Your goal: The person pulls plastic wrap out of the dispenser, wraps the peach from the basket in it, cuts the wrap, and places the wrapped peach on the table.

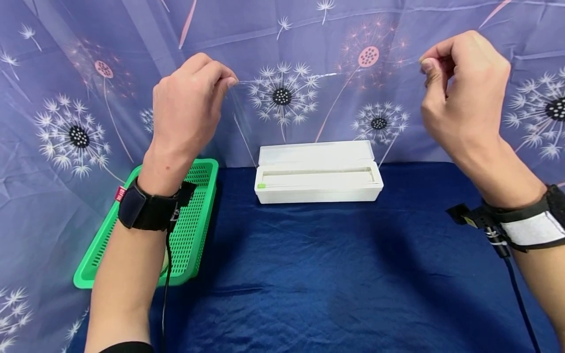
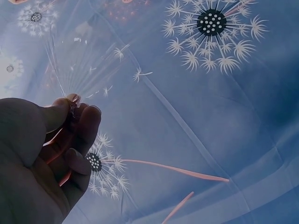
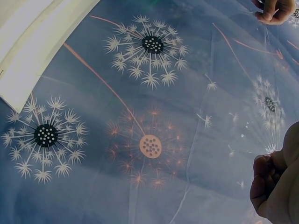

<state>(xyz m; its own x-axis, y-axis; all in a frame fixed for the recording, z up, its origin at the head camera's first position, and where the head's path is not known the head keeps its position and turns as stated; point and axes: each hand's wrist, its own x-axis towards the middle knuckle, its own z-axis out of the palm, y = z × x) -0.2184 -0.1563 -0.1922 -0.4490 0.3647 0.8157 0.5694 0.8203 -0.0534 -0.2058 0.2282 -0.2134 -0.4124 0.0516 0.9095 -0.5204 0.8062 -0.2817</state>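
A sheet of clear cling film (image 1: 318,113) stretches up from a white dispenser box (image 1: 318,189) with its lid open, standing at the back of the table. My left hand (image 1: 230,81) pinches the film's upper left corner between thumb and forefinger; the left wrist view shows that pinch (image 2: 74,103) with the wrinkled film (image 2: 93,70) fanning out from it. My right hand (image 1: 426,66) pinches the upper right corner at about the same height. In the right wrist view the right hand (image 3: 268,175) is at the lower right, with the film (image 3: 233,107) and the box (image 3: 32,42) also in sight.
A green perforated basket (image 1: 198,206) sits left of the box, partly behind my left forearm. A dark blue cloth (image 1: 309,274) covers the table. A purple dandelion-print curtain (image 1: 79,59) hangs close behind the box and to the left.
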